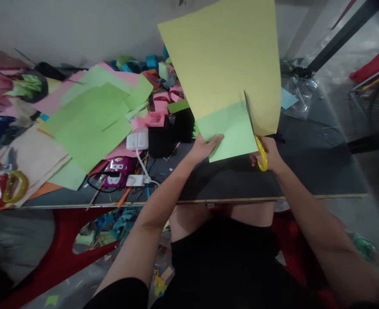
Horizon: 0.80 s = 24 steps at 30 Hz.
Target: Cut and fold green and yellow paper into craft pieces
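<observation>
A large yellow sheet (228, 60) stands raised above the dark table, with a light green sheet (230, 133) overlapping its lower part. My left hand (204, 150) pinches the lower left of the green sheet, thumb on top. In my right hand (269, 153) are yellow-handled scissors (262, 154), their dark blade lying over the papers along the green sheet's right edge. Whether the blades are parted cannot be made out. The fingers of my right hand are partly hidden by the handle and paper.
Stacked green sheets (89, 124), folded pink paper pieces (160, 105) and a purple device (118, 171) lie to the left. Another pair of scissors (7, 184) rests at the far left. The table's front edge (241, 200) runs before my lap.
</observation>
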Available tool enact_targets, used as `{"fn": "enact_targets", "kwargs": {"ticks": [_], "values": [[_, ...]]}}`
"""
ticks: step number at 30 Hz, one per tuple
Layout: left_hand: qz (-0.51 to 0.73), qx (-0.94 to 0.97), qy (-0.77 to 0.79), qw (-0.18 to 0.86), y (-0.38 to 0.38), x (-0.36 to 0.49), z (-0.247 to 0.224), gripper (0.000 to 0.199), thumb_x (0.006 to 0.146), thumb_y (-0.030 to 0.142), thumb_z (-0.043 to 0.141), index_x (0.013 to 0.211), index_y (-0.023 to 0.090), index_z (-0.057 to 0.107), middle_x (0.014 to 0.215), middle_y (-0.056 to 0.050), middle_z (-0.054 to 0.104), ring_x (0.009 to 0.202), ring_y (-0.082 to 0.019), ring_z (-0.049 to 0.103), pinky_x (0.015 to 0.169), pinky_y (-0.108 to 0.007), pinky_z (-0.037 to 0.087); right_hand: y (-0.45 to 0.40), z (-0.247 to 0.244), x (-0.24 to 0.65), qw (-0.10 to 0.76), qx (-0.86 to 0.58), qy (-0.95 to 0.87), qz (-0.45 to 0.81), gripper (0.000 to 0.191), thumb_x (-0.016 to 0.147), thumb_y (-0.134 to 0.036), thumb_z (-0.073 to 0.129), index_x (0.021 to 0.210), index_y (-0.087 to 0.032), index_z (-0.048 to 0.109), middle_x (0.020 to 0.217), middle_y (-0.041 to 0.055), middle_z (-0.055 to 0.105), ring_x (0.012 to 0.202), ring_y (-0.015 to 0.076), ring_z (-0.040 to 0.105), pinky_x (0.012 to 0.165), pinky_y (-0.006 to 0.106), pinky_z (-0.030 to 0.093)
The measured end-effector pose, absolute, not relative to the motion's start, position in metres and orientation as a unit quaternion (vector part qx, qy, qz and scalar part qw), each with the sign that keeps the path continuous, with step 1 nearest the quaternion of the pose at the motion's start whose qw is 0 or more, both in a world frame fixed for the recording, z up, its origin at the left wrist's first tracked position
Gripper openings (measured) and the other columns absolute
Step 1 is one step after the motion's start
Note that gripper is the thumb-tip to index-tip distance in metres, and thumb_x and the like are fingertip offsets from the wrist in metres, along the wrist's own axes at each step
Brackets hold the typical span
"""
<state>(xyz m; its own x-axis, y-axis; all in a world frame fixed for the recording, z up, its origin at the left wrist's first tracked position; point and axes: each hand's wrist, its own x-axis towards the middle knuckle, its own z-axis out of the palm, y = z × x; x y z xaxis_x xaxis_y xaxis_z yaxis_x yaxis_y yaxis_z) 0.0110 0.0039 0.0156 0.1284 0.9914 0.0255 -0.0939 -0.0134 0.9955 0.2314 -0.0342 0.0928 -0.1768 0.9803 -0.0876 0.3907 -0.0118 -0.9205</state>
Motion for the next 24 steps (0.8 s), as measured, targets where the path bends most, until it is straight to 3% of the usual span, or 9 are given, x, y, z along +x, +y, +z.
{"fn": "enact_targets", "kwargs": {"ticks": [12, 18, 24], "values": [[0.486, 0.515, 0.447, 0.546, 0.003, 0.011, 0.019, 0.051, 0.083, 0.049, 0.075, 0.118, 0.013, 0.068, 0.122, -0.017, 0.073, 0.12, -0.031, 0.068, 0.11, -0.047, 0.053, -0.035, 0.084, 0.235, 0.325, -0.552, -0.642, 0.421, 0.015, 0.067, -0.028, 0.063, 0.069, -0.024, 0.048, 0.049, -0.0054, 0.051, 0.034, 0.0118, 0.05, 0.035, 0.028, 0.049], [0.49, 0.513, 0.444, 0.547, 0.003, 0.01, 0.017, 0.061, 0.082, 0.05, 0.076, 0.128, 0.012, 0.065, 0.124, -0.017, 0.074, 0.118, -0.031, 0.069, 0.109, -0.047, 0.054, -0.034, 0.088, 0.236, 0.305, -0.56, -0.659, 0.399, 0.017, 0.069, -0.029, 0.065, 0.066, -0.024, 0.049, 0.048, -0.0049, 0.053, 0.035, 0.0136, 0.054, 0.034, 0.026, 0.046], [0.497, 0.507, 0.442, 0.549, 0.006, 0.01, 0.011, 0.065, 0.078, 0.058, 0.077, 0.126, 0.015, 0.067, 0.13, -0.019, 0.071, 0.12, -0.033, 0.069, 0.11, -0.049, 0.053, -0.031, 0.085, 0.241, 0.285, -0.576, -0.668, 0.374, 0.02, 0.064, -0.016, 0.063, 0.059, -0.025, 0.045, 0.046, -0.004, 0.053, 0.035, 0.014, 0.055, 0.033, 0.025, 0.045]]}}
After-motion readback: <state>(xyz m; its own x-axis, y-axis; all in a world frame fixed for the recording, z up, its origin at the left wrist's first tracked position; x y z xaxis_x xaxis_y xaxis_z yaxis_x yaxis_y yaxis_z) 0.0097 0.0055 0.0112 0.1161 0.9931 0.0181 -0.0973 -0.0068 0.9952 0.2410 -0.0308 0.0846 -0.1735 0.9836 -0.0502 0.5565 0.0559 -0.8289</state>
